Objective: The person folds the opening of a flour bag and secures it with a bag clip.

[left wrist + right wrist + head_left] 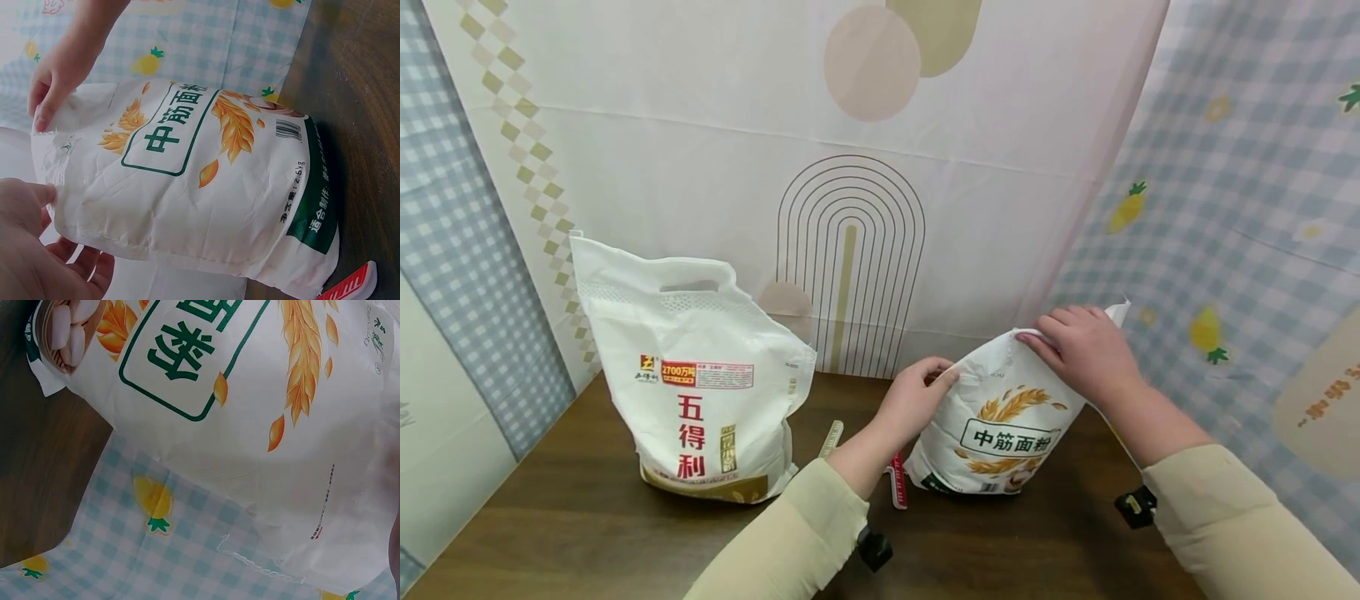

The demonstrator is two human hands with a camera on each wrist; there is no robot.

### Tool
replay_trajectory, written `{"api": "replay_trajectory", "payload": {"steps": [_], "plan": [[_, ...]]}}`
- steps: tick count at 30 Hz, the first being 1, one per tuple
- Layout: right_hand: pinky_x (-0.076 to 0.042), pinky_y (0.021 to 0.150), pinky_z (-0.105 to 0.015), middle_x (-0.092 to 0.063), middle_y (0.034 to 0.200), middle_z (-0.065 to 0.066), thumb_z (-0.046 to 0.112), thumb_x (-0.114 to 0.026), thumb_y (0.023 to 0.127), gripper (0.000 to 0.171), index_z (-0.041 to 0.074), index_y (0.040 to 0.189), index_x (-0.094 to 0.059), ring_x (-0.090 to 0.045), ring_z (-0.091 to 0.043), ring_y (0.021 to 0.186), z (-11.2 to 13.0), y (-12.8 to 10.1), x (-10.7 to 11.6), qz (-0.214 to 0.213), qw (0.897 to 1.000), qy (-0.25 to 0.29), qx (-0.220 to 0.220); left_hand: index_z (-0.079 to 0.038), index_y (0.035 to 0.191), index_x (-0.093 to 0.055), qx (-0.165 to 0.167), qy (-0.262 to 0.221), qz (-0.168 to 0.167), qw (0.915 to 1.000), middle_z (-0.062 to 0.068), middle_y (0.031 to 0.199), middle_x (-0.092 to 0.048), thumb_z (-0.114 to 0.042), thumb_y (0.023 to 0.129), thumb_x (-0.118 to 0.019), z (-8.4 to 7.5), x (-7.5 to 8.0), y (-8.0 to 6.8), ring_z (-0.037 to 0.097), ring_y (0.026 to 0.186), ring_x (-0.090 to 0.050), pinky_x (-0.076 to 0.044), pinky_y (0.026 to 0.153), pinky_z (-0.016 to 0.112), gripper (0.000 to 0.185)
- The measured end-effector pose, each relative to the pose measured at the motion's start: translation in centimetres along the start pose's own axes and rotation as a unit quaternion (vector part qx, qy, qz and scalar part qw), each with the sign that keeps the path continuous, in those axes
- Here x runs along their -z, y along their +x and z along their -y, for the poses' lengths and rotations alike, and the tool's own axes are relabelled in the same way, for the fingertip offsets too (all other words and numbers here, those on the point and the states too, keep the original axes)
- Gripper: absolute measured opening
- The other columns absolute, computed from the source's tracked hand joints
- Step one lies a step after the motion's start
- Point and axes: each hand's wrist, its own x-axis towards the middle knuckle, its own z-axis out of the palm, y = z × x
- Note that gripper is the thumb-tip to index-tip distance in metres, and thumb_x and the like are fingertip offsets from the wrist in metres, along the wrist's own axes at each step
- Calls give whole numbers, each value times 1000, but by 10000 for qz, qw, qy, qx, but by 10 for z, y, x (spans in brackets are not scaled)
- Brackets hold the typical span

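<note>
A white flour bag (1000,417) with wheat ears and a green-framed label stands on the table, leaning to the right. My left hand (917,392) pinches its upper left edge; in the left wrist view the thumb is in front and the fingers (94,265) reach behind. The top edge is gripped by my right hand (1090,354), thumb toward the front. Only a sliver of that hand shows in the right wrist view, where the bag's printed front (250,425) fills most of the picture. Stitching thread (262,569) hangs by the bag's edge.
A larger white flour bag (700,375) with red characters and a cut-out handle stands to the left on the brown table (572,500). Between the bags lie a narrow red-and-white strip (898,487) and a narrow beige one (832,437). Patterned cloth (1037,167) hangs behind.
</note>
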Motion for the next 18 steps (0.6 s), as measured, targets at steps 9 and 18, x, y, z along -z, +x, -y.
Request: {"api": "replay_trajectory", "payload": {"steps": [9,18], "plan": [[-42,70,-49,-59,72,-4,37,-65,91,28,13,78,-59,-58,-31,74,-1,-1,-1,-28,9999,4,-100,-19,122,-66,55,17,121,9999,-4,113,-66,-40,101,-56,-1,3,-3,15,104,-60,-52,85,36,31],[-43,70,-49,-56,71,-5,44,-59,95,36,12,77,-58,-57,-32,72,0,-3,-3,-201,9998,60,-55,-18,123,-64,28,129,156,9998,-3,115,-65,-42,102,-52,6,19,-8,18,109,-60,-51,90,39,34]]}}
